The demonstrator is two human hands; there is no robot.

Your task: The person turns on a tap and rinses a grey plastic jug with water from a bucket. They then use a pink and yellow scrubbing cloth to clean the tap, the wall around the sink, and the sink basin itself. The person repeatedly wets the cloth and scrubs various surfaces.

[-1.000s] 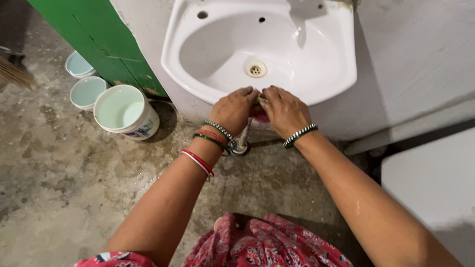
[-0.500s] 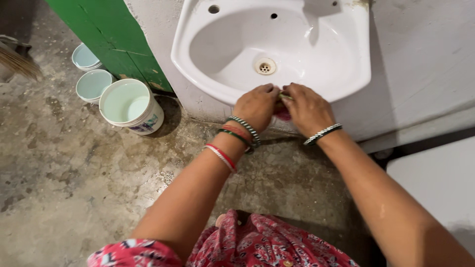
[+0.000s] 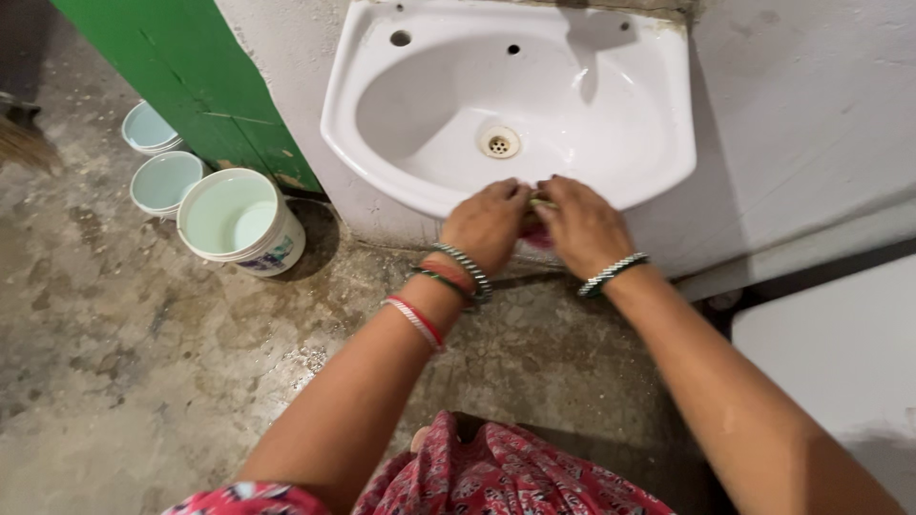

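My left hand [image 3: 489, 226] and right hand [image 3: 584, 227] meet at front rim of white sink [image 3: 658, 143], fingers curled together around small pink-green item [image 3: 537, 232], mostly hidden between them. Bangles on both wrists. Three pale buckets [image 3: 234, 215] on concrete floor [image 3: 143, 362] beside green door [image 3: 200, 86].
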